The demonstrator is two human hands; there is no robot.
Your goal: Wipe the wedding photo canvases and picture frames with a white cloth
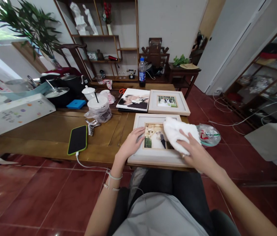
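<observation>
In front of me a light wooden picture frame (138,156) lies flat at the table's near edge, with a photo (154,137) of a couple inside. My left hand (133,141) rests on the frame's left side, fingers stretched out toward the photo. A folded white cloth (175,129) covers the frame's upper right part. My right hand (189,147) presses on this cloth and grips it, fingers spread over its top. Just behind lie a second framed photo (167,101) and a photo panel (134,99).
Left on the wooden table (106,144) lie a charging phone (77,140), a lidded drink cup (98,106), a blue box (76,104) and a long white carton (12,118). A dark drink bottle (142,72) stands behind. A plastic bag (209,135) sits right of the frame.
</observation>
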